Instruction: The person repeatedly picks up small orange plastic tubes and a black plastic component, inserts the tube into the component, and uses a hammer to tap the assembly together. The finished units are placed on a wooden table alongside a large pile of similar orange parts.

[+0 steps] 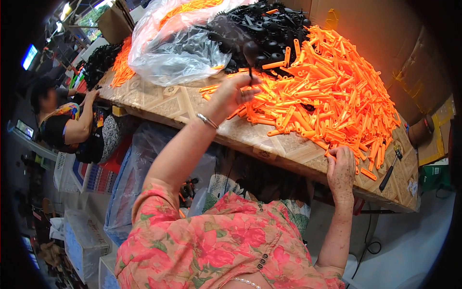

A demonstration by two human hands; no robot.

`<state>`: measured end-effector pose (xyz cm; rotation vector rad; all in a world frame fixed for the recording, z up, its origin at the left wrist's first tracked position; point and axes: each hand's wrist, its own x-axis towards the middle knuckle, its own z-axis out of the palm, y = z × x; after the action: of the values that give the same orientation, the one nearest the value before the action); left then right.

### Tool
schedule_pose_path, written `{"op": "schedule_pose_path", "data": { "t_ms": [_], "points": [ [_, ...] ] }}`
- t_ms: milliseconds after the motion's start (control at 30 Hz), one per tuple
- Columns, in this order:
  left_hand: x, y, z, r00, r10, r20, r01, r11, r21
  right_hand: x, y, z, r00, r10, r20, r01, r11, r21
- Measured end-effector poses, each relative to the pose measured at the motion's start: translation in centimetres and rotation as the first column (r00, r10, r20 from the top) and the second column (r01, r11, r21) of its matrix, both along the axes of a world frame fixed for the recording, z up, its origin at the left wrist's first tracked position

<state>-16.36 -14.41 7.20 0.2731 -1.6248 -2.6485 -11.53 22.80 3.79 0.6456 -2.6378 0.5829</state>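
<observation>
Raised over the table's edge, my left hand (235,94) is closed on the thin stem of a black spoon-shaped piece (250,50), its rounded bowl end pointing up. A wide heap of orange plastic handles (332,86) spreads to the right of that hand. At the heap's near edge my right hand (342,168) pinches one orange handle (330,154), partly hidden by the fingers. Behind the orange heap lies a pile of black plastic pieces (269,33), some with rounded ends.
A clear plastic bag (178,55) lies on the patterned tabletop (171,103). A black-handled tool (389,173) rests near the right corner. Cardboard (385,43) stands behind the heap. At far left another person (72,120) works at the same table; a blue-edged plastic bag (132,178) hangs below.
</observation>
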Motion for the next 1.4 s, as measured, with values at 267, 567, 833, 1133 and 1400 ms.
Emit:
{"op": "schedule_pose_path", "data": {
  "t_ms": [267,567,833,1133,1400],
  "points": [
    [8.5,8.6,-3.0,0.947,-0.166,-0.277,0.128,0.981,-0.149,0.2,0.0,-1.9,0.994,-0.012,-0.11,0.003,0.996,-0.084],
    [11.6,11.6,-4.5,0.926,-0.248,-0.285,0.202,0.962,-0.181,6.4,-4.7,-1.5,0.917,0.323,0.233,0.003,0.58,-0.814],
    [12.4,12.5,-4.5,0.948,-0.048,-0.313,-0.036,0.966,-0.257,8.8,-6.8,-0.9,0.858,0.422,0.294,-0.063,0.654,-0.754],
    [13.1,12.9,-5.2,0.976,-0.133,-0.175,0.084,0.961,-0.262,8.8,-6.9,-1.9,0.832,0.438,0.339,0.047,0.555,-0.831],
    [13.8,12.4,-4.8,0.912,-0.41,0.006,0.3,0.659,-0.69,7.9,-4.4,-0.7,0.868,0.413,0.277,-0.058,0.637,-0.768]
  ]
}}
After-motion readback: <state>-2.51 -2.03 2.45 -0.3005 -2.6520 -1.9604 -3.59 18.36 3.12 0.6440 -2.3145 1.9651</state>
